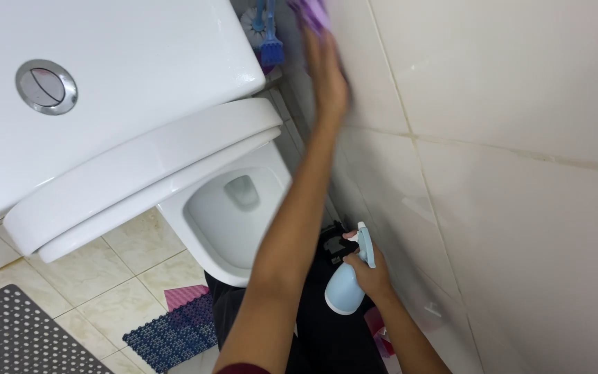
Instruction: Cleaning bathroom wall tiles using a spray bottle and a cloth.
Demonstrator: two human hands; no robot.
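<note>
My left hand (327,73) reaches up and presses a purple cloth (311,12) flat against the cream tiled wall (506,83), just to the right of the toilet cistern. The hand is blurred. Lower down, close to the same wall, my right hand (370,273) grips a light blue spray bottle (346,287) with a white trigger, a finger resting on the trigger. My dark trousers show below both arms.
A white toilet stands at left, with cistern (105,83), round chrome flush button (46,86), raised seat and lid (140,173) and open bowl (233,208). A blue brush (268,41) stands behind it. A grey perforated mat (15,332) and a blue-pink mat (174,329) lie on the floor tiles.
</note>
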